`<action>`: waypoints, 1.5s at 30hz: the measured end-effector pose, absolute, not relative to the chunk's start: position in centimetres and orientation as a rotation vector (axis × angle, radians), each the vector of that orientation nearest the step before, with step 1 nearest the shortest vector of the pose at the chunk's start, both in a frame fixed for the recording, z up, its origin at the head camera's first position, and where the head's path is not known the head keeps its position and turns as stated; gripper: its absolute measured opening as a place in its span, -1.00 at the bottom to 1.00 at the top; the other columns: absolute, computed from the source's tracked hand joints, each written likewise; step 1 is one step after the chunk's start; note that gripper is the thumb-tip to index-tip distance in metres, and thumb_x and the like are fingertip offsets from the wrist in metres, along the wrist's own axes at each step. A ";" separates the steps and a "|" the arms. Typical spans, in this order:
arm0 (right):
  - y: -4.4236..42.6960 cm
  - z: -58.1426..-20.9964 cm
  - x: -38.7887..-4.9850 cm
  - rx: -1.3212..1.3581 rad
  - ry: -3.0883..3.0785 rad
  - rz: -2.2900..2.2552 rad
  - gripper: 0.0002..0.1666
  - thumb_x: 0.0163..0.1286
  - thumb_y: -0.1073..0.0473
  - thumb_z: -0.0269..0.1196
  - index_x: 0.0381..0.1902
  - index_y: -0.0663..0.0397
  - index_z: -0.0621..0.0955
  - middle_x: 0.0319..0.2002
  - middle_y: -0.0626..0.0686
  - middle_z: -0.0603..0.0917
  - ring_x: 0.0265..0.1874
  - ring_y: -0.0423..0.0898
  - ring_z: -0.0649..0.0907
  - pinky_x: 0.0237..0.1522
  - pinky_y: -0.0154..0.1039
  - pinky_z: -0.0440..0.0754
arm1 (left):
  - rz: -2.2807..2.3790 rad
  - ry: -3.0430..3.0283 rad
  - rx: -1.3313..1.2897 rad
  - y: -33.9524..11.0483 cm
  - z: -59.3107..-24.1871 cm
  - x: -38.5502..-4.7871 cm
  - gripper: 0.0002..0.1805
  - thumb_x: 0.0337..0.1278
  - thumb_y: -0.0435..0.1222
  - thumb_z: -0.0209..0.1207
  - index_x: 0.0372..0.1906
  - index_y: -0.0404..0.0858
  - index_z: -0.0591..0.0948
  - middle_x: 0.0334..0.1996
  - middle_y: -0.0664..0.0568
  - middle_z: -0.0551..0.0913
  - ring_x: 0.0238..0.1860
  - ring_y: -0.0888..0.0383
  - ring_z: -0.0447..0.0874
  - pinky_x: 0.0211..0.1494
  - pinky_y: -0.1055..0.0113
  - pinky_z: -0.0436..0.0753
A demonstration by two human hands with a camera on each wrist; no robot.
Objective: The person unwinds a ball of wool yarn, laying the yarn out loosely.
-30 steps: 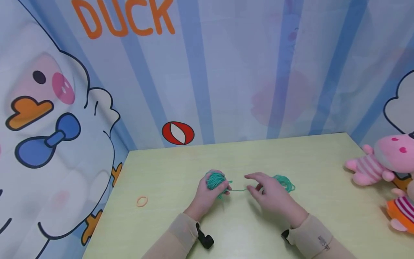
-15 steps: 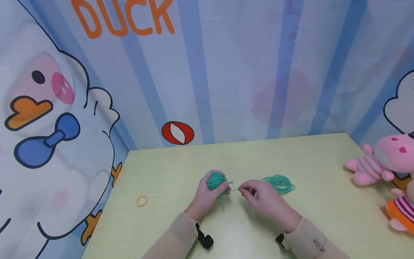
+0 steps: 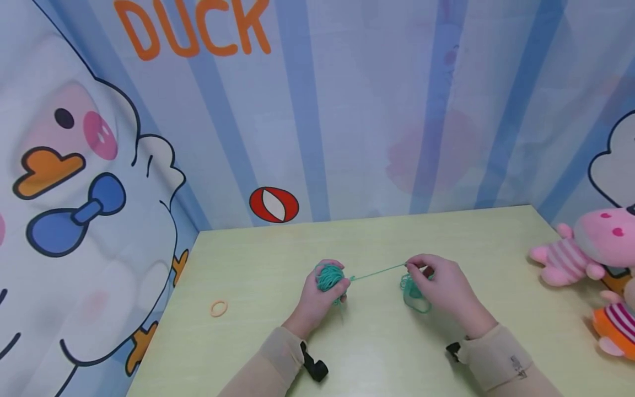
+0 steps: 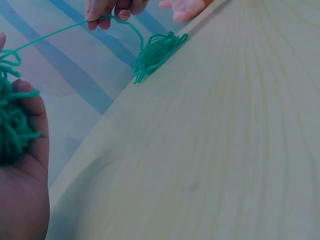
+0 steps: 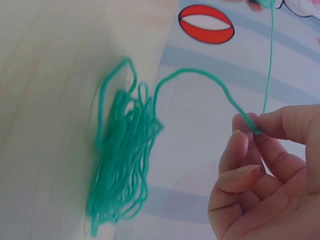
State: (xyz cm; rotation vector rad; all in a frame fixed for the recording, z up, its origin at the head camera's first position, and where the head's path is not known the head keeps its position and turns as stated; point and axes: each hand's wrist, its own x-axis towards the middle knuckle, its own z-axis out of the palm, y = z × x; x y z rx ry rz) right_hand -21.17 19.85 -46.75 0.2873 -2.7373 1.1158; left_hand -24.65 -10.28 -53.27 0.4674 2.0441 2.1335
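One yarn ball fills left grip; right grip — narrow — pinches strand.

It looks like a children's playroom or a set dressed as one; which, cannot be told. A striped backdrop spans the upper frame, with orange DUCK lettering at upper left and a cartoon duck down the left side. Plush toys lie on the pale table at right.
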 end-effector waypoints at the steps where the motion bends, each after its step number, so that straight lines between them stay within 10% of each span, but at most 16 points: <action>1: 20.2 -46.7 -21.3 0.268 -2.745 1.099 -0.71 0.67 0.09 0.27 0.14 0.08 0.79 -0.02 0.05 0.86 -0.22 -0.12 0.70 -0.31 -0.28 0.62 | 2.133 2.045 0.465 -10.3 -53.3 -24.7 -0.46 0.52 -0.22 0.38 0.39 -0.35 0.46 -0.28 0.10 0.68 -0.36 0.07 0.68 -0.14 0.35 0.77; 27: 25.8 -48.9 -23.4 -0.048 -3.102 0.847 -0.57 0.67 0.08 0.19 0.22 0.27 0.74 0.22 0.40 0.76 0.19 0.44 0.71 0.18 0.36 0.69 | 2.187 2.042 0.453 -10.2 -53.3 -24.8 -0.64 0.52 -0.21 0.37 0.21 -0.27 0.56 -0.30 0.08 0.71 -0.36 0.15 0.73 -0.13 0.31 0.82; 36: 21.6 -48.0 -22.3 0.203 -2.741 1.018 -0.62 0.68 0.11 0.25 0.27 0.20 0.72 0.15 0.25 0.76 -0.19 0.00 0.71 -0.22 -0.16 0.68 | 2.150 2.059 0.457 -10.2 -53.5 -24.9 -0.52 0.50 -0.21 0.39 0.26 -0.41 0.51 -0.27 0.08 0.72 -0.34 0.15 0.75 -0.10 0.31 0.82; 45: 14.9 -48.6 -20.9 0.604 -2.750 1.215 -0.55 0.66 0.11 0.33 0.39 0.10 0.69 0.27 0.11 0.80 -0.23 -0.25 0.71 -0.38 -0.37 0.66 | 2.114 2.069 0.476 -10.1 -53.2 -24.6 -0.69 0.47 -0.19 0.43 0.14 -0.14 0.62 -0.01 0.05 0.75 -0.22 0.16 0.77 -0.01 0.27 0.85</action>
